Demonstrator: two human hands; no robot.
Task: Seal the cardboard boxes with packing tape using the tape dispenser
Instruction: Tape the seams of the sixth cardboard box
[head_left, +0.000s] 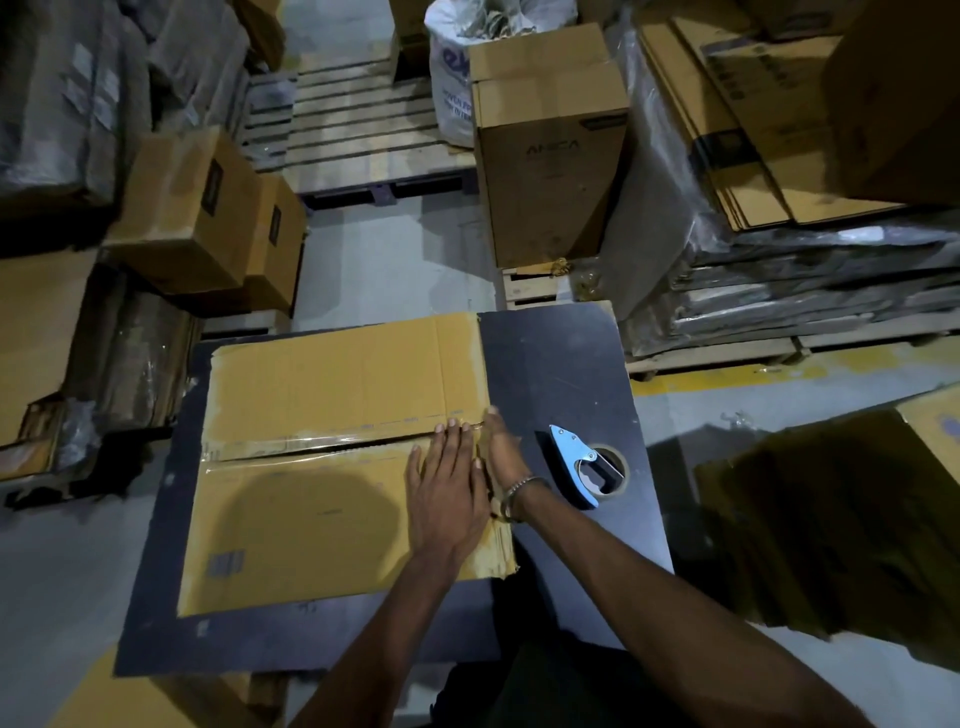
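A brown cardboard box (322, 467) lies on a dark board (550, 374). Clear tape runs along its centre seam (322, 441) from the left end to the right end. My left hand (449, 493) lies flat on the box top at the right end of the seam, fingers spread. My right hand (501, 452) presses edge-on against the box's right side at the seam, a bracelet on its wrist. The tape dispenser (589, 465), blue metal with a roll of tape, rests on the board just right of my right hand, untouched.
A tall upright carton (550, 156) stands beyond the board. Stacked cartons (202, 218) sit at the left, flattened cartons on pallets (753, 135) at the right, a wooden pallet (353, 124) behind. Another brown box (831, 519) lies at the right.
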